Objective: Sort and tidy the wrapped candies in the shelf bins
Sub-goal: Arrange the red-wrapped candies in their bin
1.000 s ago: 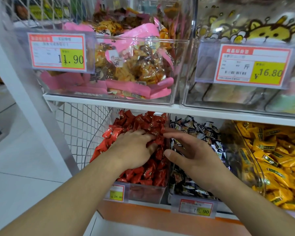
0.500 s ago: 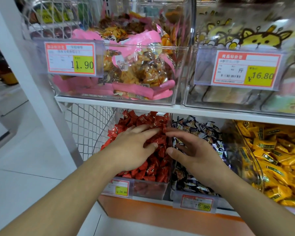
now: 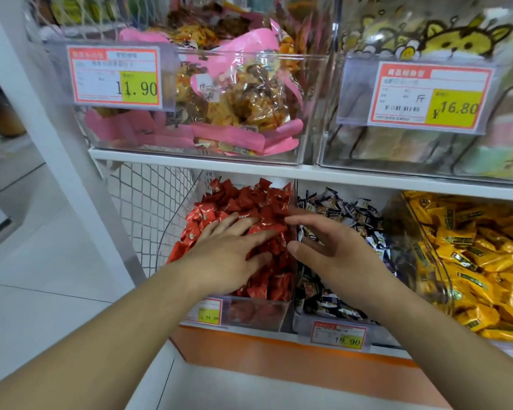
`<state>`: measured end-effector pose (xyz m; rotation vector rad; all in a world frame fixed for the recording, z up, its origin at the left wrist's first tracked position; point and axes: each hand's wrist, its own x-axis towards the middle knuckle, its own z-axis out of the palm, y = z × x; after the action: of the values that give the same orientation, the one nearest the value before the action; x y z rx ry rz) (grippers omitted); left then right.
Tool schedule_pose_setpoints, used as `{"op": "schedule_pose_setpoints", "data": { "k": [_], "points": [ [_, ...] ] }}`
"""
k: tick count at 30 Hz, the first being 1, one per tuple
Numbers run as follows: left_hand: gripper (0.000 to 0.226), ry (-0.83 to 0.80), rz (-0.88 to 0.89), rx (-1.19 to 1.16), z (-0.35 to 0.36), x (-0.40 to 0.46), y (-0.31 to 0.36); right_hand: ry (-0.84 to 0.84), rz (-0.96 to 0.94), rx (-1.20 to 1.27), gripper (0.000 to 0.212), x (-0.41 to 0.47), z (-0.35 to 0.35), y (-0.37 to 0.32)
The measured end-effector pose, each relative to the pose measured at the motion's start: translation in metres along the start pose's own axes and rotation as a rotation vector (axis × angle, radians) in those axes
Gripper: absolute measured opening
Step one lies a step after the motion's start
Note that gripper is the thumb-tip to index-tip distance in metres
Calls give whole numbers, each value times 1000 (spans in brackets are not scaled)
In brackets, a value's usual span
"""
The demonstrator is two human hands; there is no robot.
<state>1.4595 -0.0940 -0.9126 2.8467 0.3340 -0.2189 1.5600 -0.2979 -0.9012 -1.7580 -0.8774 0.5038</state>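
Nearest to me, my two forearms reached up from below toward the lower shelf. My left hand [image 3: 231,255] lay flat, palm down, fingers spread wide on the heap of red candies [image 3: 249,208]; it held nothing, pressing on the pile rather than gripping it. My right hand [image 3: 329,250] stood just beside it, over the divider between bins, fingers extended and open, thumb apart. I could not tell whether any wrapper sat under the palm; none showed between the fingers.

The red candies filled their clear bin [image 3: 258,315] and were mounded above its front wall, leaning toward the partition. The adjoining bin held dark-wrapped candies [image 3: 338,208], loosely heaped, touching the same partition. Further right, yellow-wrapped candies [image 3: 480,255] filled a third bin. I saw no red wrapper among the dark ones and no dark one among the red, as far as the view allowed; the parts under my hands were hidden.

Behind and above, the upper shelf [image 3: 190,168] carried a bin of pink-edged snack bags [image 3: 234,93] with a price tag [image 3: 116,76], and another bin beside it.

Assessment: sorting by colour appeared largely in order on this shelf. The red mound was not yet level, and I judged that flattening it and checking the partition edge remained. The dark bin looked untidied.
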Motion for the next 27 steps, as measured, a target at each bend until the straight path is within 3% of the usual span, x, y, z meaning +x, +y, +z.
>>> {"op": "schedule_pose_setpoints", "data": {
  "k": [9, 17, 23, 27],
  "points": [
    [54, 124, -12, 66, -3, 39, -14, -5, -11, 2, 32, 4, -2, 5],
    [47, 245, 60, -136, -11, 4, 0, -10, -9, 11, 32, 5, -2, 4],
    [74, 45, 46, -168, 0, -20, 14, 11, 3, 2, 31, 3, 1, 2],
    [59, 119, 48, -125, -2, -3, 8, 21, 1, -7, 31, 1, 1, 2]
  ]
}}
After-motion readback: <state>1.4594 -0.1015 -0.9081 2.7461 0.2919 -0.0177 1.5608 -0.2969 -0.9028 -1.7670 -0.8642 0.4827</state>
